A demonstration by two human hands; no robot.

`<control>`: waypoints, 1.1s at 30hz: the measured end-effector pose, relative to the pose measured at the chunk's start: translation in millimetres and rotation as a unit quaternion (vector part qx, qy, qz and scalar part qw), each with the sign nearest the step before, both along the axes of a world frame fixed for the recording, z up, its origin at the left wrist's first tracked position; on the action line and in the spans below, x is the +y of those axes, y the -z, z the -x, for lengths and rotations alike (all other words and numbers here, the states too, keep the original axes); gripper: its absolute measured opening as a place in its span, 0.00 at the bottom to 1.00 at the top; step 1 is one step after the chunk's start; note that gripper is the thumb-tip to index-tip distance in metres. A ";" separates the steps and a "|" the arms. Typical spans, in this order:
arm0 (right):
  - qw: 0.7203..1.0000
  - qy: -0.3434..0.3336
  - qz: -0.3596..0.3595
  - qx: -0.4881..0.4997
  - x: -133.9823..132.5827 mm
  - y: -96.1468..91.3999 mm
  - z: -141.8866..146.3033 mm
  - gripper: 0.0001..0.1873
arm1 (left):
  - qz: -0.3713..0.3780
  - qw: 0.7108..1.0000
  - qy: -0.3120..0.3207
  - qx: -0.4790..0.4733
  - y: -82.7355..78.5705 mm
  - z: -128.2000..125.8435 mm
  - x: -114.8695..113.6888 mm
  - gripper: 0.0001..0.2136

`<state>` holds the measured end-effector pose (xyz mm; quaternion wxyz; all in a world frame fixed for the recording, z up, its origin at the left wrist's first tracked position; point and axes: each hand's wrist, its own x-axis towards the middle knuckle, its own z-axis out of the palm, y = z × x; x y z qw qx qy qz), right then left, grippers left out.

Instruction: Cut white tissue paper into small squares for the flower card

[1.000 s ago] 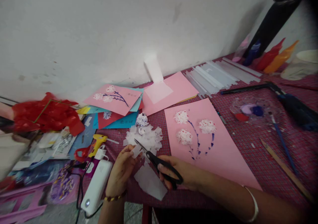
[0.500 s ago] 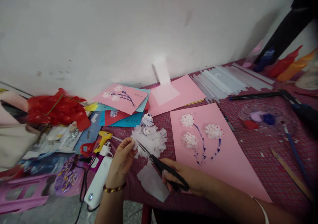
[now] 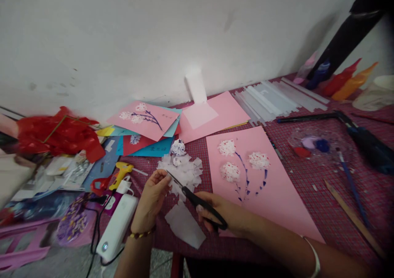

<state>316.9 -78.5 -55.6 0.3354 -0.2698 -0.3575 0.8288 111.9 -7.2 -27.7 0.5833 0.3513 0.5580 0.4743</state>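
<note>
My right hand [image 3: 229, 217] is closed around the black handles of a pair of scissors [image 3: 197, 201], whose blades point up-left. My left hand [image 3: 152, 200] pinches a small white paper piece [image 3: 168, 180] right at the blade tips. Behind the blades lies a heap of cut white paper squares [image 3: 184, 171]. A larger white tissue sheet [image 3: 184, 228] rests on the table below both hands. Right of my hands lies a pink card [image 3: 277, 196] with white paper flowers and blue painted stems.
A red checked cloth [image 3: 308, 175] covers the table. Nearby lie a yellow glue gun [image 3: 121, 173], a white power bank [image 3: 117, 228], stacked coloured cards [image 3: 144, 124], glue sticks [image 3: 277, 97], a paint palette [image 3: 314, 142], brushes [image 3: 351, 183], paint bottles [image 3: 341, 79] and red tissue [image 3: 58, 136].
My left hand's white piece has become much smaller as the scissors cut at it. The camera view swayed slightly; both hands stay in the same spot.
</note>
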 end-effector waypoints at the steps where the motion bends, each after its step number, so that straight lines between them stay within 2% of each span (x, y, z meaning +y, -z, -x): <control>1: 1.000 0.002 0.003 -0.001 0.0 0.9 0.5 0.27 | -0.001 1.000 0.001 0.007 0.2 -0.3 0.2 0.15; 4: 1.000 0.000 0.022 0.006 -1.2 4.7 0.7 0.27 | -0.006 0.999 0.006 0.034 0.3 -0.9 0.0 0.15; 7: 0.997 -0.011 0.052 0.060 -3.8 8.3 -2.0 0.26 | -0.018 0.997 0.011 0.076 -0.5 -0.5 1.0 0.15; 11: 0.990 -0.022 0.079 0.115 -3.7 11.6 -7.6 0.26 | -0.060 0.983 0.004 0.172 -5.8 3.1 7.1 0.11; 16: 0.976 -0.023 0.127 0.177 5.3 12.4 -13.4 0.28 | -0.137 0.933 -0.046 0.329 -14.7 16.6 4.5 0.11; 18: 0.969 -0.035 0.138 0.204 8.0 12.6 -15.1 0.28 | -0.163 0.908 -0.032 0.385 -12.3 22.6 -4.7 0.10; 20: 0.964 -0.049 0.142 0.220 8.7 12.7 -15.9 0.29 | -0.172 0.898 0.000 0.405 -6.4 25.1 -16.1 0.09; 22: 0.962 -0.064 0.141 0.225 7.1 12.1 -15.4 0.30 | -0.151 0.927 0.017 0.344 -0.3 22.1 -25.6 0.10; 24: 0.961 -0.077 0.139 0.226 4.3 10.3 -13.7 0.31 | -0.118 0.965 0.015 0.234 2.3 13.2 -29.8 0.15; 26: 0.960 -0.091 0.136 0.227 1.4 7.8 -12.0 0.32 | -0.094 0.987 0.011 0.127 -0.6 0.3 -28.0 0.20; 29: 0.961 -0.107 0.130 0.222 -0.4 5.3 -13.1 0.34 | -0.083 0.995 0.003 0.048 -15.0 -19.6 -20.4 0.21; 33: 0.959 -0.112 0.100 0.242 3.2 7.9 -24.6 0.38 | -0.096 0.995 -0.024 -0.011 -36.2 -28.9 -20.7 0.11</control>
